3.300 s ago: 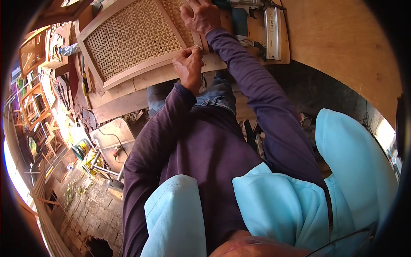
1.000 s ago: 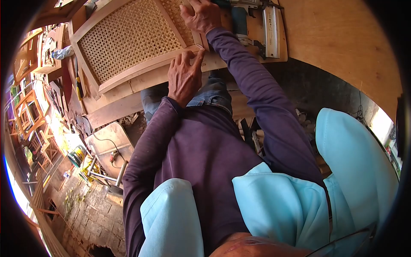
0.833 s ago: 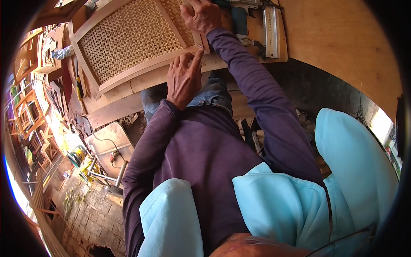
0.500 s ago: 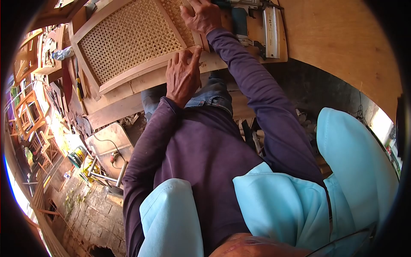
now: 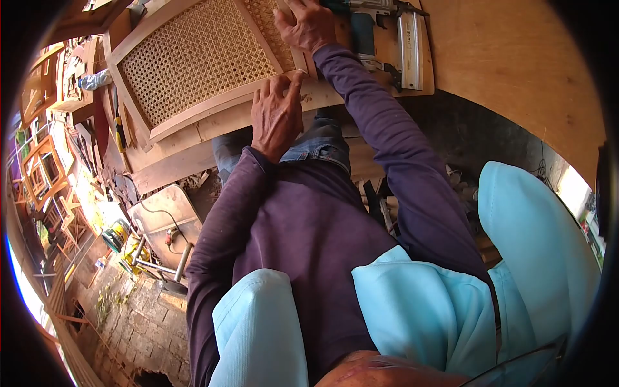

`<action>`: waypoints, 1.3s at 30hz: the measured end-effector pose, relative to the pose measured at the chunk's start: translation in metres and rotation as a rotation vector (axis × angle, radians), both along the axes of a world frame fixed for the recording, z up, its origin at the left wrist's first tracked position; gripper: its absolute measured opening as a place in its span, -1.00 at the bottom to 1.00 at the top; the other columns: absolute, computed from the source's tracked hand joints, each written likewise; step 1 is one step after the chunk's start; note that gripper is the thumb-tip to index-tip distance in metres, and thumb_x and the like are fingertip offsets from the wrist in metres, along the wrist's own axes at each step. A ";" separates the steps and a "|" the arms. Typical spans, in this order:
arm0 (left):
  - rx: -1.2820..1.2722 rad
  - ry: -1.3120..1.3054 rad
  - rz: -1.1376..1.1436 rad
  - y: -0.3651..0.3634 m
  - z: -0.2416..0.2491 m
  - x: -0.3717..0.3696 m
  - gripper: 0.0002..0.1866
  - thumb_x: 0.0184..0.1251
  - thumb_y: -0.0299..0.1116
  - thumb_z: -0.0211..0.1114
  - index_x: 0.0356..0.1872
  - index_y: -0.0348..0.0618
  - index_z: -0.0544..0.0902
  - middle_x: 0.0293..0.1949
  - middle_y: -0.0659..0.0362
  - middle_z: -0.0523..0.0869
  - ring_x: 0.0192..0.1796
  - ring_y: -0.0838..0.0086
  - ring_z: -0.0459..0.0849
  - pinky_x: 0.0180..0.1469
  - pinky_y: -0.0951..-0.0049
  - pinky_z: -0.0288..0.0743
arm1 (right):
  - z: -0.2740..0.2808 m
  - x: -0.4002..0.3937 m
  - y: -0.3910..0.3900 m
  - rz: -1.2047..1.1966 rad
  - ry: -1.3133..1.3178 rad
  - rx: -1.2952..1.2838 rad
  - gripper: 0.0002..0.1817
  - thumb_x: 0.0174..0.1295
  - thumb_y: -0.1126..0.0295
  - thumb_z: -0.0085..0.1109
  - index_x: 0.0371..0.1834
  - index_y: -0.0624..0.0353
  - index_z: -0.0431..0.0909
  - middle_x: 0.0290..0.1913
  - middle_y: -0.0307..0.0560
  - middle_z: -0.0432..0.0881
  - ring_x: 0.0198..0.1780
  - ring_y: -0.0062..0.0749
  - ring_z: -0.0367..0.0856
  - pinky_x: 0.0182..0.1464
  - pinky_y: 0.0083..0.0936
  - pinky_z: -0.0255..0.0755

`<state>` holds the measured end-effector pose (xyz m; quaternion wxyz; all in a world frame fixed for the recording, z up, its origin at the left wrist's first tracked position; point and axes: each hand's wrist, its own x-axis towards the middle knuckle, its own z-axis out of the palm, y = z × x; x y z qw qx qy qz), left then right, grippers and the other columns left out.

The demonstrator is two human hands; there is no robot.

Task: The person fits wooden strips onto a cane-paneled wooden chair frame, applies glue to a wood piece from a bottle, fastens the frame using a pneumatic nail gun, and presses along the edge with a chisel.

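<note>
Resting by the near right corner of the cane frame (image 5: 203, 61), the left hand (image 5: 277, 116) has its fingers loosely spread and bent, grip fairly wide, the foremost fingertip at the corner beside a small pale bit. Right hand (image 5: 309, 27) lies over the frame's right side, thumb out toward the cane; fingertips cut off at the top of view, so cannot tell whether that grip is wide, narrow or closed on anything.

Frame lies flat on the counter (image 5: 213, 122), its near side running close along the counter's near edge. Left palm and wrist sit off that edge, over jeans (image 5: 316, 138), with open air around them. Right hand more hemmed in: frame on one side, nail gun (image 5: 363, 35) just beside it on the other. Plywood (image 5: 516, 71) beyond the gun. Yellow-handled tool (image 5: 120, 132) near the frame's left end.

Versus the earliest view: left fingers were pinched at the corner; now opened out, hand drawn slightly back. Right hand in nearly the same spot.
</note>
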<state>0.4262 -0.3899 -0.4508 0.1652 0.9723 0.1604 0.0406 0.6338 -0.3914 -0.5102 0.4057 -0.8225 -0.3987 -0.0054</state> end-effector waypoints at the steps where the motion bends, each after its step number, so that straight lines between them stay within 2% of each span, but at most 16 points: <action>1: 0.005 0.006 0.002 0.000 0.000 0.000 -0.46 0.43 -0.46 0.31 0.44 -0.07 0.58 0.04 0.01 0.63 0.10 0.08 0.63 0.13 0.08 0.52 | -0.009 0.001 0.003 0.007 -0.030 0.085 -0.28 0.43 0.13 0.31 0.66 -0.04 0.42 0.31 0.25 0.73 0.07 0.30 0.81 0.06 -0.08 0.77; 3: 0.012 0.012 0.005 0.001 -0.001 0.001 -0.46 0.43 -0.47 0.31 0.44 -0.07 0.58 0.03 0.01 0.63 0.10 0.08 0.63 0.12 0.08 0.52 | -0.013 0.002 0.005 0.015 -0.059 0.171 -0.29 0.43 0.13 0.31 0.66 -0.04 0.43 0.30 0.25 0.73 0.06 0.30 0.81 0.05 -0.07 0.77; 5: -0.016 0.028 0.013 0.001 -0.002 0.000 -0.37 0.27 -0.49 0.30 0.43 -0.07 0.58 0.03 0.01 0.62 0.13 0.09 0.62 0.14 0.09 0.50 | -0.015 0.001 0.005 0.013 -0.039 0.185 -0.29 0.44 0.13 0.31 0.65 -0.04 0.44 0.29 0.26 0.74 0.04 0.29 0.82 0.04 -0.07 0.77; 9: -0.009 0.030 0.012 0.001 -0.001 0.000 -0.38 0.27 -0.49 0.30 0.43 -0.07 0.58 0.03 0.01 0.62 0.13 0.09 0.62 0.15 0.08 0.50 | -0.015 0.001 0.005 0.013 -0.061 0.206 -0.29 0.44 0.13 0.30 0.66 -0.04 0.43 0.27 0.26 0.75 0.01 0.29 0.82 0.02 -0.07 0.77; 11: -0.038 -0.019 0.015 0.002 0.003 0.002 -0.46 0.41 -0.51 0.29 0.43 -0.04 0.61 0.04 0.01 0.65 0.09 0.06 0.65 0.14 0.07 0.55 | -0.005 0.000 0.002 0.007 -0.048 0.087 -0.29 0.45 0.13 0.30 0.66 -0.04 0.43 0.26 0.26 0.76 0.00 0.29 0.82 0.01 -0.07 0.78; 14: -0.189 -0.077 0.029 0.008 0.004 -0.004 -0.46 0.42 -0.52 0.30 0.43 -0.06 0.63 0.06 0.00 0.67 0.12 0.05 0.69 0.19 0.10 0.59 | 0.016 0.001 -0.005 0.041 0.056 -0.058 -0.30 0.46 0.12 0.29 0.66 -0.03 0.42 0.25 0.27 0.75 0.00 0.29 0.83 0.00 -0.08 0.78; 15: -0.191 -0.077 0.025 0.009 0.005 -0.005 -0.46 0.42 -0.52 0.30 0.43 -0.06 0.63 0.06 0.00 0.67 0.12 0.05 0.69 0.19 0.10 0.59 | 0.007 0.002 -0.003 0.037 0.056 -0.060 -0.30 0.46 0.12 0.29 0.66 -0.03 0.42 0.25 0.27 0.75 0.00 0.29 0.83 0.00 -0.08 0.78; 17: -0.224 -0.142 0.010 0.009 0.008 -0.008 -0.49 0.39 -0.53 0.31 0.38 -0.13 0.66 0.04 -0.01 0.65 0.12 0.04 0.64 0.18 0.10 0.58 | -0.006 0.003 0.006 0.024 -0.112 0.253 -0.29 0.46 0.12 0.29 0.66 -0.02 0.42 0.25 0.29 0.75 -0.01 0.26 0.83 0.00 -0.09 0.78; 21: -0.252 -0.152 0.014 0.008 0.003 -0.015 -0.53 0.44 -0.50 0.33 0.36 -0.15 0.67 0.02 0.02 0.70 0.11 0.12 0.69 0.18 0.18 0.60 | 0.002 0.003 -0.003 0.041 -0.040 0.065 -0.28 0.45 0.14 0.31 0.67 0.02 0.41 0.28 0.30 0.74 0.01 0.28 0.83 0.02 -0.09 0.78; 24: -0.968 -0.030 0.385 0.014 -0.005 -0.022 -0.65 0.66 -0.33 0.28 0.34 -0.20 0.68 0.10 0.07 0.79 0.08 0.39 0.76 0.17 0.35 0.65 | -0.008 0.004 0.002 0.064 -0.045 0.132 -0.27 0.44 0.16 0.32 0.67 0.02 0.41 0.29 0.30 0.73 0.03 0.31 0.82 0.03 -0.09 0.78; 25: -0.969 -0.032 0.385 0.015 -0.007 -0.024 -0.65 0.66 -0.33 0.28 0.34 -0.20 0.68 0.10 0.07 0.79 0.08 0.39 0.76 0.17 0.35 0.65 | -0.009 0.004 0.001 0.058 -0.031 0.115 -0.28 0.44 0.17 0.32 0.67 0.02 0.41 0.28 0.31 0.73 0.03 0.32 0.81 0.03 -0.08 0.78; 28: -1.816 -0.150 0.636 0.023 -0.001 -0.027 -0.64 0.71 -0.35 0.21 0.35 -0.31 0.59 0.20 0.10 0.75 0.18 0.39 0.75 0.32 0.31 0.64 | -0.011 0.004 0.003 0.050 -0.050 0.145 -0.28 0.44 0.17 0.32 0.67 0.00 0.41 0.27 0.32 0.74 0.04 0.33 0.81 0.03 -0.08 0.77; 29: -1.810 -0.155 0.639 0.024 -0.002 -0.029 -0.64 0.71 -0.35 0.21 0.35 -0.31 0.59 0.20 0.10 0.75 0.18 0.39 0.75 0.32 0.31 0.64 | -0.009 0.003 0.003 0.048 -0.078 0.191 -0.28 0.45 0.17 0.31 0.67 -0.01 0.41 0.26 0.32 0.74 0.04 0.32 0.82 0.04 -0.08 0.77; 31: -2.070 -0.212 0.552 0.028 -0.005 -0.031 -0.69 0.72 -0.36 0.17 0.31 -0.28 0.57 0.20 0.07 0.74 0.19 0.35 0.75 0.34 0.27 0.63 | -0.005 0.004 0.002 0.048 -0.060 0.161 -0.28 0.45 0.16 0.31 0.67 0.00 0.41 0.26 0.32 0.74 0.05 0.32 0.81 0.05 -0.07 0.77; 36: -2.156 -0.245 0.480 0.027 -0.002 -0.029 -0.72 0.73 -0.37 0.15 0.28 -0.26 0.56 0.21 0.04 0.73 0.19 0.31 0.74 0.34 0.24 0.64 | 0.006 0.001 -0.001 0.044 -0.028 0.047 -0.29 0.45 0.17 0.31 0.66 -0.03 0.42 0.27 0.29 0.75 0.05 0.31 0.82 0.06 -0.07 0.77; 39: -2.076 -0.181 0.482 0.021 0.010 -0.025 -0.72 0.74 -0.32 0.16 0.25 -0.27 0.58 0.16 0.05 0.74 0.11 0.39 0.74 0.30 0.29 0.63 | -0.013 0.004 0.006 0.042 -0.128 0.233 -0.28 0.48 0.07 0.23 0.62 0.18 0.42 0.19 0.39 0.76 0.00 0.35 0.81 0.01 0.00 0.76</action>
